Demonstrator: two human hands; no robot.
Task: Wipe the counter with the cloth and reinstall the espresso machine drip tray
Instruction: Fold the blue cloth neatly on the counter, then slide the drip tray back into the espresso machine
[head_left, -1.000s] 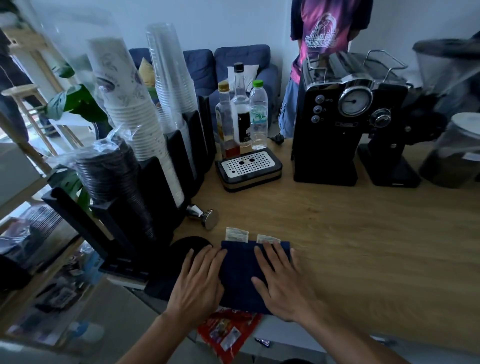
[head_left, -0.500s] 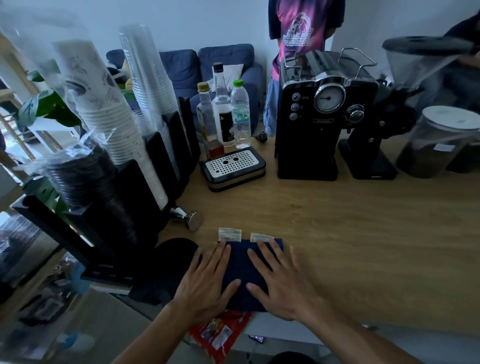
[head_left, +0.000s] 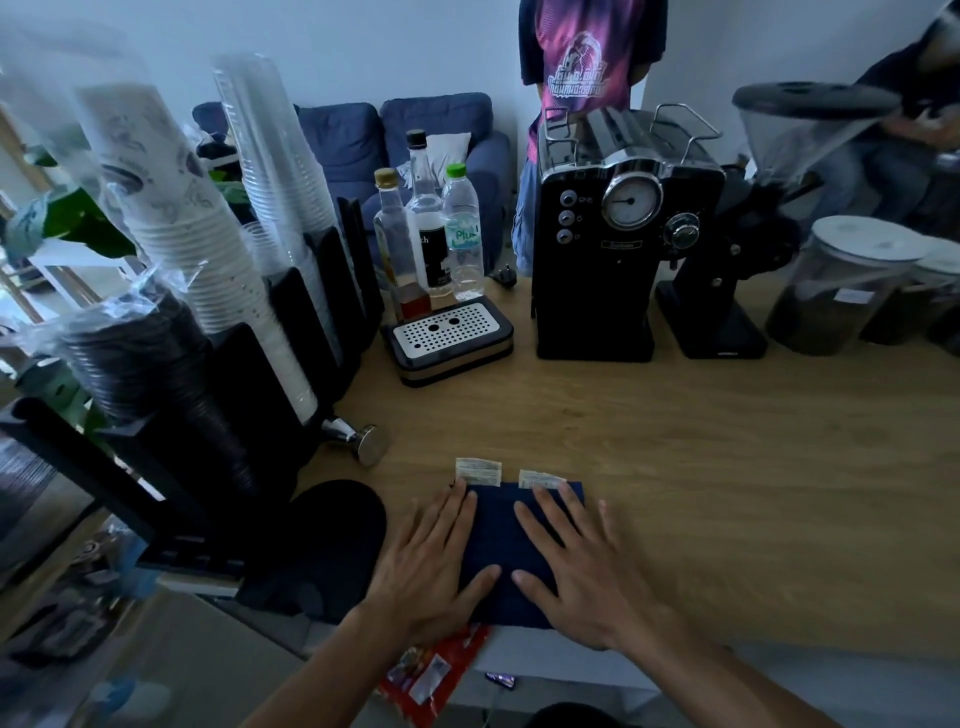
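The light wooden table (head_left: 675, 467) carries a black espresso machine (head_left: 618, 249) at its far edge, the perforated steel-topped drip tray (head_left: 449, 335) just left of it, bottles behind. At the near edge, both hands, left (head_left: 431, 566) and right (head_left: 582, 571), lie flat, fingers spread, on the folded navy cloth (head_left: 511, 545).

cloth (head_left: 506, 551): navy, folded flat, counter's (head_left: 727, 467) near edge | drip tray (head_left: 449, 338): beside espresso machine (head_left: 618, 249)
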